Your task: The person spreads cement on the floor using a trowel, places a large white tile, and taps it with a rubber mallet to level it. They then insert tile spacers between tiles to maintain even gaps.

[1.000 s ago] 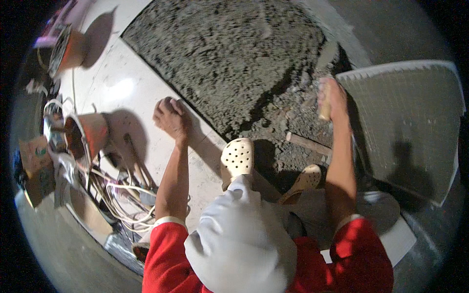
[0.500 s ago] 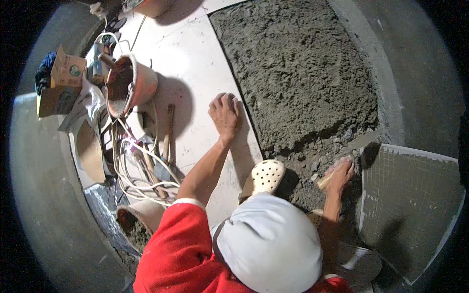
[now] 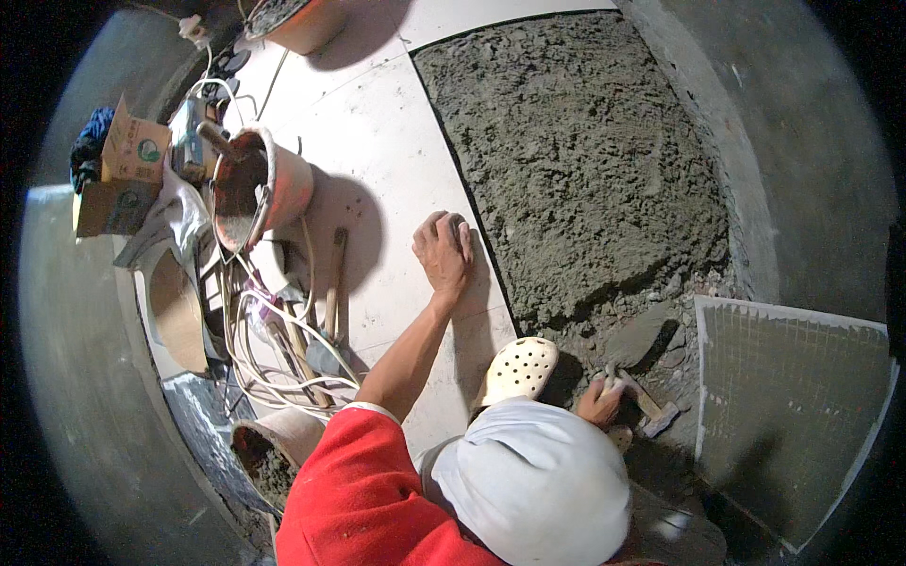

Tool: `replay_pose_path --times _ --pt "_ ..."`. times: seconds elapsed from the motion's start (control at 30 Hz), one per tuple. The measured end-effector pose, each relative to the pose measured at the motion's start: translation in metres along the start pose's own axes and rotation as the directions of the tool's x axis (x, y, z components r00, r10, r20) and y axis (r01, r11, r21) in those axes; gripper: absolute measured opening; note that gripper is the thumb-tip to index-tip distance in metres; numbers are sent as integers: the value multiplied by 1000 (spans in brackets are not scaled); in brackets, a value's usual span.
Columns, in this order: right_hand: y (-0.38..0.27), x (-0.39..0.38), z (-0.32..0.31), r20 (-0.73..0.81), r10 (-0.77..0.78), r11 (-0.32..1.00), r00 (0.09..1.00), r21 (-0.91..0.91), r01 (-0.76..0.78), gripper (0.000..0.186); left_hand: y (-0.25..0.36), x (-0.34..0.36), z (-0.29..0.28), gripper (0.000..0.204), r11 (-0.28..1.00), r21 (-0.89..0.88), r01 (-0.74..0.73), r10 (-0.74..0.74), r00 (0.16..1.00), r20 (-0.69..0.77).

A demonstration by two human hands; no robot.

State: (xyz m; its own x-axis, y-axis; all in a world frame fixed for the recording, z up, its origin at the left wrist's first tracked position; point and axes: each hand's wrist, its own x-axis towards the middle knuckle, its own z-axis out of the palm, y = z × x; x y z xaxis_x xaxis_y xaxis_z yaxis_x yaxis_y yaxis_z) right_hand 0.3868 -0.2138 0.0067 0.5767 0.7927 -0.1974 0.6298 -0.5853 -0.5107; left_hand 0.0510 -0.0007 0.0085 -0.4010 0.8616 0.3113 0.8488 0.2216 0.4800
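The left hand (image 3: 444, 250) lies at the centre of the frame on the white floor tile (image 3: 377, 170), just beside the tile's edge where the grey mortar bed (image 3: 576, 160) begins. Its fingers (image 3: 451, 226) are curled inward and rest knuckle-down against the tile; they grip nothing visible.

The right hand (image 3: 600, 401) is at the lower centre-right of the frame, near the lower edge of the mortar bed. Its fingers (image 3: 609, 387) are wrapped closed around the handle of a trowel (image 3: 634, 344). The trowel blade points toward the upper right and lies on loose mortar. A wooden-handled tool (image 3: 651, 406) lies just beside the right hand, to its right.

A cream perforated clog (image 3: 519, 370) sits between the two hands, at the boundary of tile and mortar. A white head covering (image 3: 538, 481) and a red sleeve (image 3: 377, 491) fill the lower centre of the frame.

A loose tile with a gridded back (image 3: 788, 406) lies at the lower right of the frame, apart from the right hand.

At the upper left of the frame, a reddish bucket (image 3: 260, 184) stands on the white tile, with a cardboard box (image 3: 132, 151) to its left. White cables (image 3: 274, 358) and long-handled tools (image 3: 332, 283) lie at the left, below the bucket. A second bucket (image 3: 274, 448) holding mortar is at the lower left.
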Motion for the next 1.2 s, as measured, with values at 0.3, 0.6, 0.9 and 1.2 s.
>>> replay_pose_path --times 0.3,0.6,0.9,1.2 --pt "85 -52 17 50 -846 458 531 -443 771 24 69 2 -12 17 840 -513 -177 221 975 26" --pt "-16 59 -215 219 88 970 972 201 -134 23 241 28 -13 25 478 -874 -88 600 759 252" --pt "150 61 -657 -524 -240 418 817 -815 -401 42 471 76 -60 45 269 -954 -130 912 353 209" --pt "322 76 -683 -655 428 825 622 564 26 45 627 53 -56 69 301 -945 127 898 295 326"
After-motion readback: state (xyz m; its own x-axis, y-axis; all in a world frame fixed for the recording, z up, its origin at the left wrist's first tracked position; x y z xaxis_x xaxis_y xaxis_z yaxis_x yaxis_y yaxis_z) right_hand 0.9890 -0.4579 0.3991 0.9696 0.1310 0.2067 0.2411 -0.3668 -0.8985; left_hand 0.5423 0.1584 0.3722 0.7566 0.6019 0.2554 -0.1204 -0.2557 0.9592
